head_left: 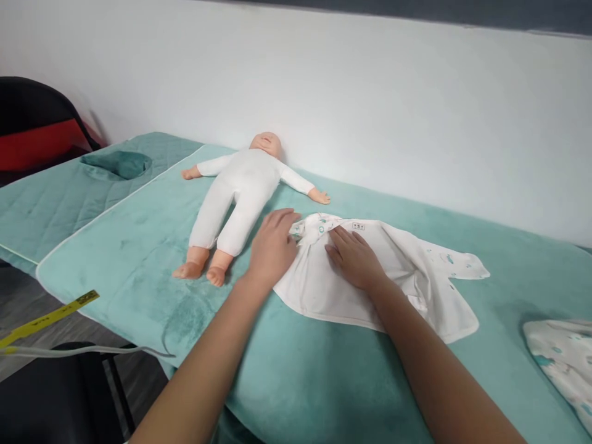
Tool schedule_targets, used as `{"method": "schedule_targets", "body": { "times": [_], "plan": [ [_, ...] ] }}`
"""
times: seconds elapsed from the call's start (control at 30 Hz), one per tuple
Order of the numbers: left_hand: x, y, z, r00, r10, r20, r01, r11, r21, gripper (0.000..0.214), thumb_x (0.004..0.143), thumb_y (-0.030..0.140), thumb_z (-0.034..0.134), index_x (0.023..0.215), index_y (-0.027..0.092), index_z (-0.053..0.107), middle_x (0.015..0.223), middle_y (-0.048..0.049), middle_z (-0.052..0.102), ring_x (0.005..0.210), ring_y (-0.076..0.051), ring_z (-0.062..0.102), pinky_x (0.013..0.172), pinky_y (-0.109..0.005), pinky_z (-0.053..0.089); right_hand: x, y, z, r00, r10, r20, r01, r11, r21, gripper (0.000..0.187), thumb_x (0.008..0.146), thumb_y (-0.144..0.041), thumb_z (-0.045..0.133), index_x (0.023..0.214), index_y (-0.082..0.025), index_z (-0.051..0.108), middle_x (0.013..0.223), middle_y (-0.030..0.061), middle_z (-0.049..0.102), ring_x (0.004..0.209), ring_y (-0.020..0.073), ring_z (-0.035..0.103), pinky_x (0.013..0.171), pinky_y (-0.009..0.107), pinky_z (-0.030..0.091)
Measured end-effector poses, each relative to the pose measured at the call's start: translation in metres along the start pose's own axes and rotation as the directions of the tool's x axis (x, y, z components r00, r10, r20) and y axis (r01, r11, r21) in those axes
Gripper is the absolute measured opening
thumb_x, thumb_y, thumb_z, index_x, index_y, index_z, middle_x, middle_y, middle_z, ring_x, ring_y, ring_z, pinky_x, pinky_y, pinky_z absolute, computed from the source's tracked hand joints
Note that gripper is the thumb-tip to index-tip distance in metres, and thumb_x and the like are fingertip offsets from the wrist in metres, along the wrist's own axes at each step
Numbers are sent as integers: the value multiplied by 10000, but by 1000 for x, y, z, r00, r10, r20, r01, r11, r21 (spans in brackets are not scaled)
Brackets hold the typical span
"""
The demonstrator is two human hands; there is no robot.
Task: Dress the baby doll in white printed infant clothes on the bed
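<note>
A white baby shirt (333, 271) lies spread with its plain inner side up and a small printed label near the collar. My left hand (274, 246) is at its left end, with fingers and thumb curled about the patterned sleeve (319, 226). My right hand (354, 256) lies on the shirt's inside with fingers stretched out, their tips partly hidden under a fold by that sleeve. The other sleeve (456, 262) reaches out to the right. Just beyond my left hand, a baby doll (250, 179) with a white cloth body lies on its back, arms and legs spread.
A green plush cover (139, 246) lies over the bed, which has a face hole (118, 165) at the left. Patterned cloth (562, 357) is at the right edge. A yellow-tagged cable (87, 350) crosses the lower left near a black chair (50, 401). A white wall (393, 111) stands behind.
</note>
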State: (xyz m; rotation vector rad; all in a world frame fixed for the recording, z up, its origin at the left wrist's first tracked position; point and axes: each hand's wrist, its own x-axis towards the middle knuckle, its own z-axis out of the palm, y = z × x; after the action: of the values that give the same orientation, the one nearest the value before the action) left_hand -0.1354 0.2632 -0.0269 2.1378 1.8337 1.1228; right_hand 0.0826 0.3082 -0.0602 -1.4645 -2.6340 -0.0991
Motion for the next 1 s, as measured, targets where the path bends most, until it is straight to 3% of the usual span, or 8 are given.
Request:
{"method": "schedule_targets", "body": {
  "times": [0.13,0.2,0.33,0.43,0.63,0.73,0.87,1.0],
  "plan": [
    [0,-24,5,976,-133,175,126,991,49,496,814,123,525,1303,190,573,1293,-71,641,1198,-245,578,1044,-349,462,7,-3,-3,997,-83,3,83,996,35,453,1005,-344,269,1342,-127,482,1429,147,509,1340,258,429,1109,407,314],
    [4,-27,7,970,-164,181,152,985,75,429,840,106,471,1213,228,646,1168,-46,712,1074,-234,651,969,-346,505,13,-6,-5,997,-79,14,78,996,51,392,999,-346,291,1217,-142,546,1308,149,585,1248,267,492,1061,401,355],
    [18,-30,5,999,11,-38,-9,997,71,479,804,-6,396,1089,229,701,1163,-33,721,1148,-213,629,1002,-352,492,23,-11,-5,999,28,-26,-24,989,146,314,983,-335,328,1112,-169,561,1196,142,617,1137,275,541,982,403,399],
    [23,-34,3,965,168,-200,-150,983,106,408,809,-9,418,984,220,708,1235,-27,687,1319,-229,496,1095,-415,422,24,-10,-6,996,82,-40,-67,953,295,289,959,-341,385,1152,-203,550,1213,113,619,1138,274,547,954,397,418],
    [11,-25,13,944,199,-262,-164,975,148,392,809,-12,436,1028,211,674,1355,-61,605,1380,-251,424,1170,-515,305,23,1,-6,968,250,-35,-189,808,559,321,882,-330,505,1184,-249,577,1266,81,616,1167,291,549,996,443,404],
    [10,-18,22,947,314,-75,-308,948,75,380,880,61,413,1149,204,640,1347,-63,615,1334,-208,483,1152,-444,358,24,2,-7,954,298,-12,-195,651,733,359,844,-323,574,1196,-259,596,1255,59,629,1172,279,554,1020,450,389],
    [15,-15,29,929,300,217,-315,949,35,368,968,216,376,1265,185,591,1292,-81,653,1213,-225,586,1026,-405,467,22,-1,-15,941,319,116,-190,213,958,440,810,-350,661,1234,-260,584,1073,32,675,1025,218,615,907,368,463],
    [15,-12,25,945,199,261,-226,971,77,343,981,265,362,1161,238,652,1133,-32,728,1039,-230,660,884,-393,506,18,-7,-21,930,299,215,-226,2,974,398,782,-372,714,1150,-243,633,848,-3,646,825,161,599,765,300,470]
  ]
}}
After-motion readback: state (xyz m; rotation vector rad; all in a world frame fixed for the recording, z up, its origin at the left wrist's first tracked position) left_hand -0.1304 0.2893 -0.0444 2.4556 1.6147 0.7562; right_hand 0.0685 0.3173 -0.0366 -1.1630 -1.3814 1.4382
